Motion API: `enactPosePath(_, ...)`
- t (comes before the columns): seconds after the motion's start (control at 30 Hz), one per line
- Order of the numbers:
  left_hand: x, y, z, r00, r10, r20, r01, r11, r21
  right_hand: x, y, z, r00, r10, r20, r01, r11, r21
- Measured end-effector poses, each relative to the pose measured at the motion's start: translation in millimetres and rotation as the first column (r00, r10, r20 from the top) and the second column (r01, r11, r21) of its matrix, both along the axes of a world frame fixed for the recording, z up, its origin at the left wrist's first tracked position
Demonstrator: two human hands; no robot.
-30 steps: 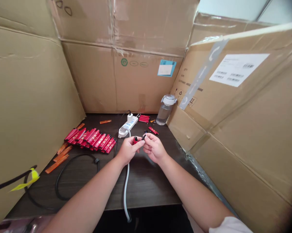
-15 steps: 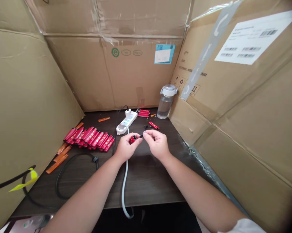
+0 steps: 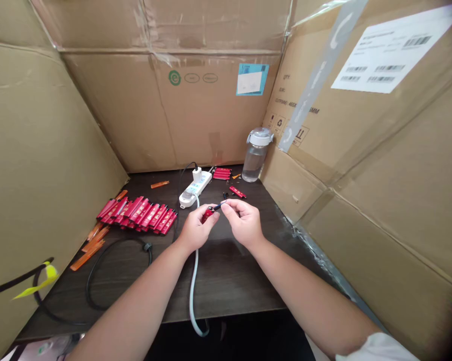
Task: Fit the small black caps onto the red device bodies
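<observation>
My left hand [image 3: 196, 228] is closed around a small red lighter [image 3: 207, 214], whose dark, partly shiny end points up between the thumb and fingers. With thumb and fingertips pinched, my right hand [image 3: 244, 220] grips a thin dark stick-like piece [image 3: 218, 206]. That piece reaches to the end of the red lighter; whether it goes inside is too small to tell. To the left lies a pile of red lighters [image 3: 141, 213] with gold lettering and black ends. Another red lighter [image 3: 237, 192] lies beyond my right hand, near small black bits [image 3: 226, 195].
A white power strip [image 3: 195, 189] with a plug and pale cable [image 3: 193, 291] stands behind my hands. Several red pieces [image 3: 221, 173] and a water bottle [image 3: 255, 155] are farther back. Orange strips [image 3: 87, 254] and a black cable [image 3: 88, 281] lie left. Cardboard walls [image 3: 195, 120] enclose the table.
In my left hand the red lighter has tilted, so its end now faces the dark piece more. Both hands keep nearly the same place; the view has shifted slightly.
</observation>
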State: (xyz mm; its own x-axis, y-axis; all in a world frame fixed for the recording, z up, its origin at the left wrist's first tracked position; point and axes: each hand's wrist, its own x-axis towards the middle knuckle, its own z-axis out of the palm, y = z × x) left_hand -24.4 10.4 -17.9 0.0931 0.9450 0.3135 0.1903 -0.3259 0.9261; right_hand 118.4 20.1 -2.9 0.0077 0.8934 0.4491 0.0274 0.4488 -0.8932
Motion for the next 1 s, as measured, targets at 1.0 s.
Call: enactPosePath(1.0, 0.8, -1.1, 1.3, 0.97, -0.111, 0.216, 0.117, 0.993, -0.016, 5.1, 2.0, 3.0, 0.966, -0.005, 0.258, -0.034, 0.989, 0.145)
